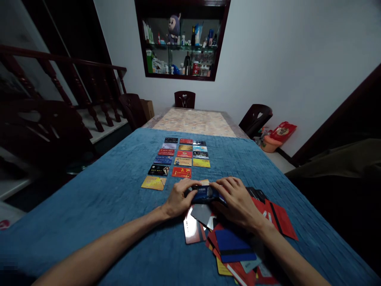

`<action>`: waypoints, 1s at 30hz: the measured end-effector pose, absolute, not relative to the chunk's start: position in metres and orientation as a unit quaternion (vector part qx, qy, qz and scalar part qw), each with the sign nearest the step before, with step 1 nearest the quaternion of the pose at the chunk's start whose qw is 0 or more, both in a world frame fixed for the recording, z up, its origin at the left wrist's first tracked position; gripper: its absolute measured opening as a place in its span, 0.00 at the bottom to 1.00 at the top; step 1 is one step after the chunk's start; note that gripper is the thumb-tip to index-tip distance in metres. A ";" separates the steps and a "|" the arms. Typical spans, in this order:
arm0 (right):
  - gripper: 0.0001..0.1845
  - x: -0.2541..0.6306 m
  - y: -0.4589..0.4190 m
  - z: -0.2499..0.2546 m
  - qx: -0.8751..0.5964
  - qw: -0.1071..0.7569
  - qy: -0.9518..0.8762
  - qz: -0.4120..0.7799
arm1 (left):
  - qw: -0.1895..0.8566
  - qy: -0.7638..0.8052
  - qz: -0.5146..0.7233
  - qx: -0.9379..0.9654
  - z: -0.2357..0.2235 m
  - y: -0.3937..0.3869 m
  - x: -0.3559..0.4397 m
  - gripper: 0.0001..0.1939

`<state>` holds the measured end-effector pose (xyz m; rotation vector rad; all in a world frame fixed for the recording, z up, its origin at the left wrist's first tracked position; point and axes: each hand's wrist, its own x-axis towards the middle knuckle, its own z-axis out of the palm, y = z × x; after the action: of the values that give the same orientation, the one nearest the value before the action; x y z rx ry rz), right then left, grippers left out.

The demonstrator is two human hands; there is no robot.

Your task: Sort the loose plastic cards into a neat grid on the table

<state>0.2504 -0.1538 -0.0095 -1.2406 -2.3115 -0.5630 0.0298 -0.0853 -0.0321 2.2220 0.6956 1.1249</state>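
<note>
A dark blue card is held up at a tilt between both hands. My left hand pinches its left end between thumb and fingers. On its right end, my right hand grips it, with the thumb hidden from view. Just beyond the card, a yellowish card shows partly. Under and nearer than my hands lies a loose pile with a grey card, a white-and-red card, a blue card with a black stripe, and several red cards.
Several cards lie face up in three columns, among them a gold card, a red card and a yellow card. More red cards lie right of my right hand. A blue cloth covers the table's near part; chairs stand around.
</note>
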 end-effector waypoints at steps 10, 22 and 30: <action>0.22 0.255 -0.151 -0.013 -0.457 0.238 -0.835 -0.193 | 0.209 0.215 0.385 0.873 -0.035 -0.085 0.026 0.23; 0.24 0.265 -0.150 -0.010 -0.458 0.267 -0.832 -0.163 | 0.110 0.217 0.337 0.909 -0.033 -0.084 0.026 0.32; 0.24 0.278 -0.145 -0.001 -0.456 0.240 -0.848 -0.125 | 0.025 0.198 0.282 0.938 -0.017 -0.074 0.035 0.28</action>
<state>0.2784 -0.1448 -0.0015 -1.2484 -2.3205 -0.3431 0.0348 -0.0743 -0.0172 2.9013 0.6124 0.8731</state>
